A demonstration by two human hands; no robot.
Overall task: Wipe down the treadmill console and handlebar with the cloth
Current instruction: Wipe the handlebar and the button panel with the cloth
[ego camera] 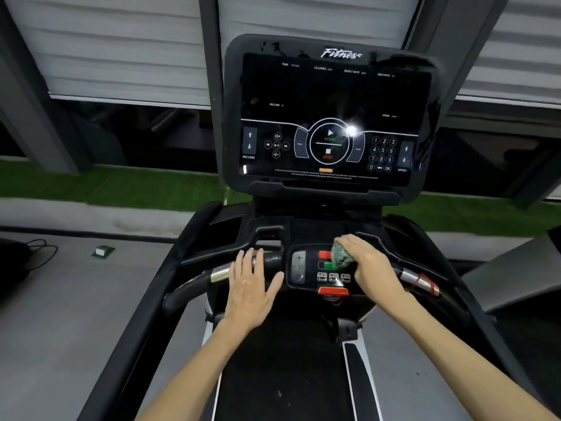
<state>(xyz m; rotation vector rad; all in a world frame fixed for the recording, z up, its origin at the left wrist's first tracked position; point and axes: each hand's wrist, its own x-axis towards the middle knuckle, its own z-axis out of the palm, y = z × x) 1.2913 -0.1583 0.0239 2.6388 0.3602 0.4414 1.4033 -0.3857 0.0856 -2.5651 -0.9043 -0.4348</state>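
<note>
We take this for a gym, since we look down on a black treadmill [282, 375] whose glossy black console [331, 95], lettered "Fitness", carries incline, speed and heart-rate labels, with a smooth grey floor [76, 314], a strip of green artificial turf [151, 189] and pale grey roller blinds [121, 50] beyond.

The console [331, 117] is an upright black panel with a dark, glossy screen, unlit. It is printed with TIME, CALORIES, HEART RATE, DISTANCE, INCLINE and SPEED labels, a round START/STOP dial at lower centre and a number keypad at lower right. Below it, the handlebar [194, 284] is a black curved bar with silver metal sections. A small control pad [306, 275] with red and green buttons is set at its middle. The cloth [341, 255] is green-grey and bunched into a wad. It lies pressed on the pad's upper right corner, partly covering the green button, gripped under the right hand [370, 265].
</note>
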